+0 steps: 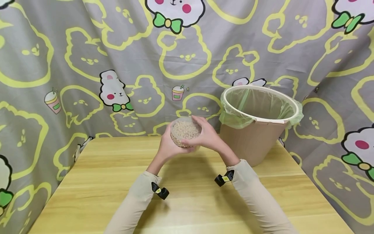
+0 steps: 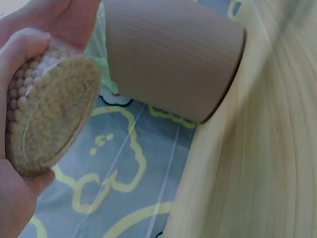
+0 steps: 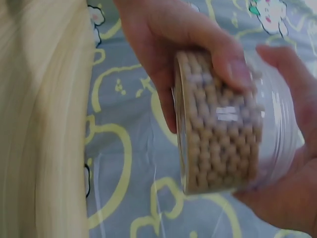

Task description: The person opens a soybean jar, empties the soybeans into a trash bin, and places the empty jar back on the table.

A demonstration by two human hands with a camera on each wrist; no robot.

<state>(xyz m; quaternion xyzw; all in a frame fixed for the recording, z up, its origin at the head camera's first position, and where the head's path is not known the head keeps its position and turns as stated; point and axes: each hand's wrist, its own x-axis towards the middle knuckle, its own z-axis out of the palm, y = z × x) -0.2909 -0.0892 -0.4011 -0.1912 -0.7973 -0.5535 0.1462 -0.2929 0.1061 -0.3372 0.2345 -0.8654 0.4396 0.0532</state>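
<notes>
A clear round plastic jar (image 1: 185,131), partly filled with small beige balls (image 3: 223,129), is held above the table. My left hand (image 1: 170,145) grips its lower part, with the thumb against the side in the right wrist view. My right hand (image 1: 205,135) spans the clear upper part of the jar, thumb and fingers on opposite sides. In the left wrist view the jar's round base (image 2: 57,116) faces the camera, with balls showing through it. Whether a lid sits on the jar, I cannot tell.
Behind and right of my right arm stands a pinkish-brown trash bin (image 1: 248,143) with a pale green bag (image 1: 238,118) folded over its rim. Below the hands is a wood-grain table (image 1: 187,201). A grey patterned curtain (image 1: 137,58) hangs along the back and sides.
</notes>
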